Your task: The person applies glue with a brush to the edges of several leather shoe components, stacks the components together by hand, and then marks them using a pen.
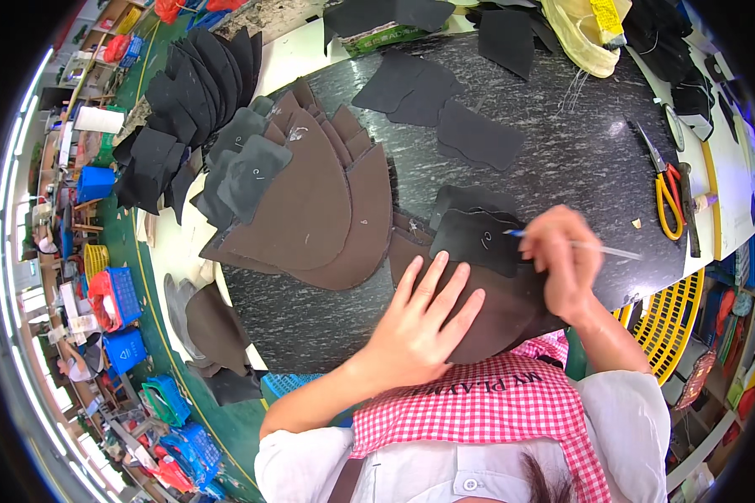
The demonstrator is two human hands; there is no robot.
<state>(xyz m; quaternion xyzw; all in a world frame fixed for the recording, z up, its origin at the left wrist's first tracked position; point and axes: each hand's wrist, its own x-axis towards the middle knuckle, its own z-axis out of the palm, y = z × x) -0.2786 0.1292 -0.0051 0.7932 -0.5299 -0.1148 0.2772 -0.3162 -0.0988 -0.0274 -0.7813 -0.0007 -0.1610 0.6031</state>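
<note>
My left hand (415, 323) lies flat with its fingers spread on a brown curved piece of sheet material (499, 314) near the table's front edge. Its fingertips reach the lower edge of a black patch (466, 243), which lies over the brown piece. Between the fingers of my right hand (566, 260) is a slim pen with a pale barrel (614, 251). Its blue tip is at the right side of the black patch, beside a small light mark. Whether the tip touches the patch I cannot tell. Another dark patch (476, 199) sticks out behind it.
Stacked brown curved pieces (310, 210) lie to the left, with grey-black marked patches (256, 172) on them. Fanned black pieces (210, 84) stand beyond. Loose black patches (478, 134) lie farther back. Yellow-handled scissors (667, 201) rest at the right, above a yellow basket (671, 323).
</note>
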